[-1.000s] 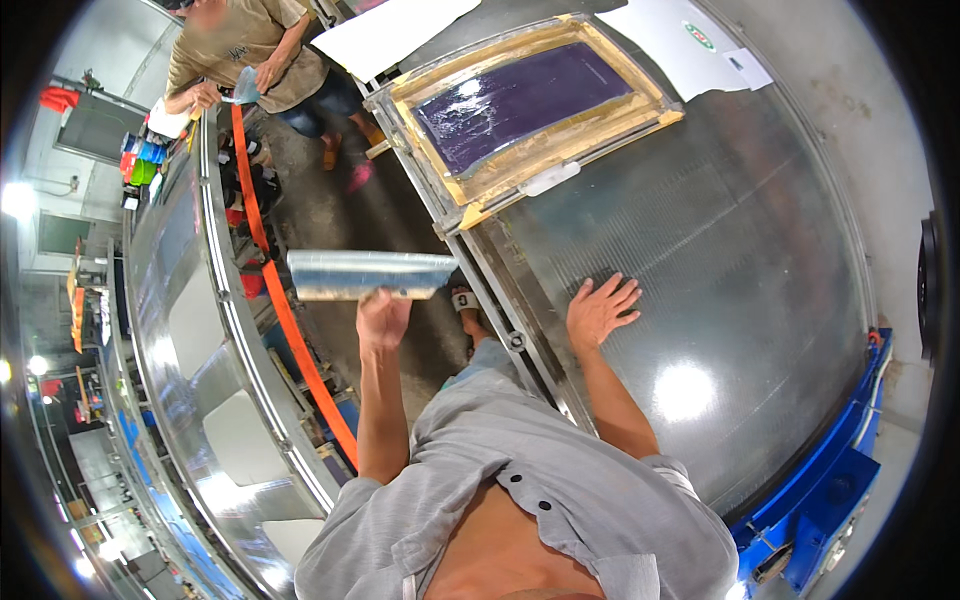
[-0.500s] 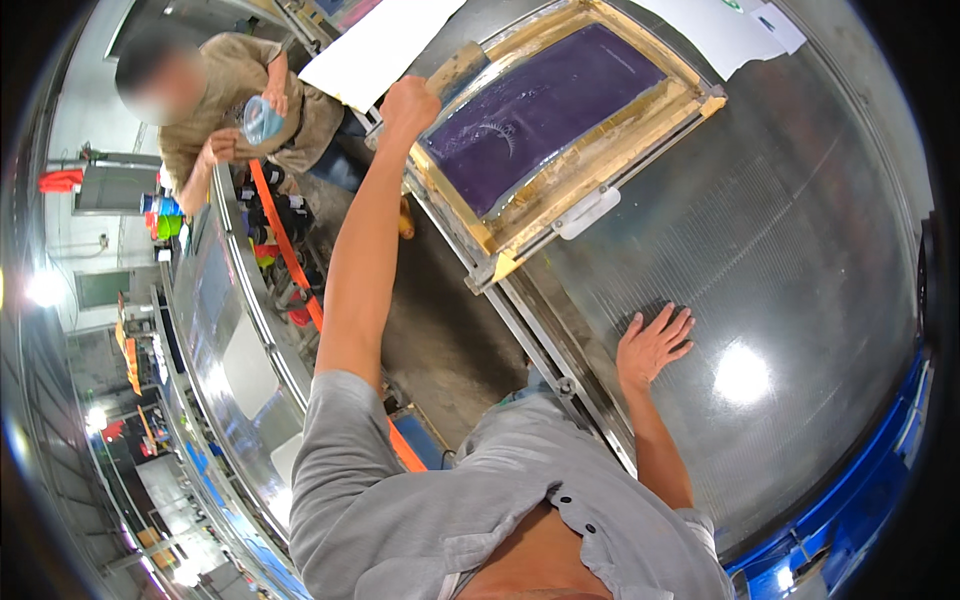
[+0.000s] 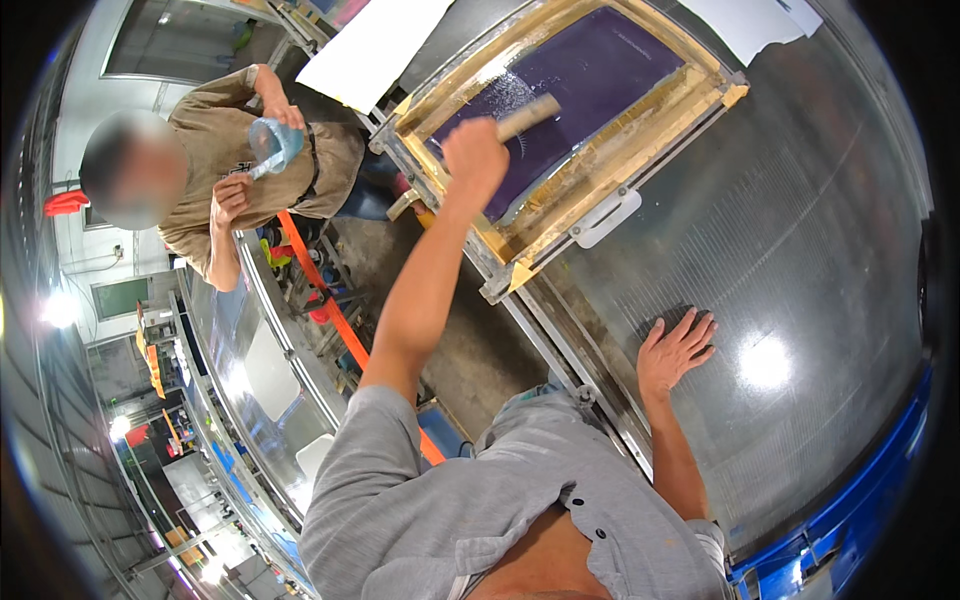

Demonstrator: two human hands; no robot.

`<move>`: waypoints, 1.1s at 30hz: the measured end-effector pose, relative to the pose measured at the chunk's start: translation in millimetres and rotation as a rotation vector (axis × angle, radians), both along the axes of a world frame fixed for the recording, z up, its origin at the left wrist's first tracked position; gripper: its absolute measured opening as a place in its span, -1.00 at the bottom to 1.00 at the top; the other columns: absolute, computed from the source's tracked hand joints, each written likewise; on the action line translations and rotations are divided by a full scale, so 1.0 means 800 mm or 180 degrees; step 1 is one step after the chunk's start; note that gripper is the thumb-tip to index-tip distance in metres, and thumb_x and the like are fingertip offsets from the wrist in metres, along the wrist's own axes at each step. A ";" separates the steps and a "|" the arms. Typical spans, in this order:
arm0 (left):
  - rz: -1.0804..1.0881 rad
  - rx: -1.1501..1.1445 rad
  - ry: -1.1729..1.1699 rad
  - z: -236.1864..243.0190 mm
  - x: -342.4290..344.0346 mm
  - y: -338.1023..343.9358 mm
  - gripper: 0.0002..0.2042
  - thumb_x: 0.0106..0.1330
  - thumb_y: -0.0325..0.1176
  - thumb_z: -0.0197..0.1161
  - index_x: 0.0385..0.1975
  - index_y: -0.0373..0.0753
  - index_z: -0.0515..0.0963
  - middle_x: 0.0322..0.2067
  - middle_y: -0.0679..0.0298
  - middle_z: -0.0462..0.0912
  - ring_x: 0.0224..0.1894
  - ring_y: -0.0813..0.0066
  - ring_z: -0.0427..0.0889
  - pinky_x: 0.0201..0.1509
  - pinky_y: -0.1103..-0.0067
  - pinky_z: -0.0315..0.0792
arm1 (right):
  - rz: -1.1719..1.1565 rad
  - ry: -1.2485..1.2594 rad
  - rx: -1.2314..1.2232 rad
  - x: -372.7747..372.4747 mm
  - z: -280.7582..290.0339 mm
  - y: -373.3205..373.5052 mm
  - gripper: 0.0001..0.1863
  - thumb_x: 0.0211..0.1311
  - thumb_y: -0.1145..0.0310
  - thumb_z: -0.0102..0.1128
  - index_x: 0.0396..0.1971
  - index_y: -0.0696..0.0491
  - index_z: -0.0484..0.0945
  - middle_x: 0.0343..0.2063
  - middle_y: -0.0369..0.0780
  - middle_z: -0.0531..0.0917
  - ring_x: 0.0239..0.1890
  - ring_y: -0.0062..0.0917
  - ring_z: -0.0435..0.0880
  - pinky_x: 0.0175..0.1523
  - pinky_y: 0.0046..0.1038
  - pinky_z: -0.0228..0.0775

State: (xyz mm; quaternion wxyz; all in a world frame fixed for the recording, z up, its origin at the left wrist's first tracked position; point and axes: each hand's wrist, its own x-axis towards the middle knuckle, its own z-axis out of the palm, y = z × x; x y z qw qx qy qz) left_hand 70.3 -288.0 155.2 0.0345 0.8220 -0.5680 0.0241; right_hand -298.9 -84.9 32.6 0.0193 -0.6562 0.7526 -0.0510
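My left hand (image 3: pixel 476 158) is closed around the wooden bar of a squeegee (image 3: pixel 530 117). One end of the squeegee reaches over the screen and the other sticks out past the frame's left side. The wooden-framed printing screen (image 3: pixel 600 155) has a dark purple mesh (image 3: pixel 560 85) with a wet, speckled patch near the squeegee. Whether the blade touches the mesh is hidden. My right hand (image 3: pixel 675 352) lies flat on the grey, finely lined table (image 3: pixel 780 240), fingers spread, holding nothing.
A person (image 3: pixel 250 160) at the left holds a translucent blue tub (image 3: pixel 275 143). White sheets lie at the top left (image 3: pixel 375 50) and top right (image 3: pixel 750 30). A metal rail (image 3: pixel 560 360) runs along the table's near edge. A white handle (image 3: pixel 608 220) sits on the frame's side.
My left hand has moved right with the squeegee, from the frame's left edge to over the mesh. My right hand stays flat on the table. The other person has tilted the tub.
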 end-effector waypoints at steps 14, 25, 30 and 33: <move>0.0168 -0.2589 0.1816 0.033 -0.062 0.177 -0.55 -0.02 -0.56 0.51 -0.04 -0.20 0.68 -0.10 0.21 0.73 0.06 0.22 0.53 0.13 0.36 0.42 | -0.0106 -0.0226 0.0052 0.003 0.008 -0.001 -0.31 0.47 0.03 -0.05 0.42 0.17 0.20 0.50 0.08 0.03 0.56 0.00 -0.13 0.49 0.27 -0.32; 0.0650 -0.4426 0.5799 0.017 -0.078 0.220 -0.64 0.10 -0.54 0.54 -0.09 -0.20 0.62 -0.14 0.38 0.65 -0.12 0.42 0.61 0.04 0.40 0.48 | -0.0080 -0.0254 0.0008 0.002 0.012 0.001 -0.30 0.47 0.02 -0.07 0.42 0.18 0.19 0.49 0.09 0.04 0.56 0.02 -0.12 0.48 0.31 -0.31; 0.0879 -0.4172 0.6620 0.008 -0.077 0.238 -0.49 0.26 -0.48 0.42 0.22 -0.19 0.43 0.14 0.30 0.56 0.22 0.28 0.49 0.40 0.16 0.33 | -0.0107 -0.0276 0.0177 0.004 0.022 0.003 -0.30 0.49 0.02 -0.12 0.44 0.18 0.14 0.50 0.10 0.02 0.57 0.03 -0.17 0.48 0.32 -0.31; 0.0548 -0.4177 0.6617 0.007 -0.081 0.245 -0.47 0.24 -0.50 0.43 0.22 -0.14 0.44 0.12 0.32 0.57 0.21 0.29 0.49 0.39 0.19 0.35 | -0.0111 -0.0256 0.0164 0.005 0.020 0.003 -0.30 0.49 0.02 -0.13 0.44 0.18 0.12 0.50 0.10 0.01 0.57 0.03 -0.17 0.48 0.31 -0.31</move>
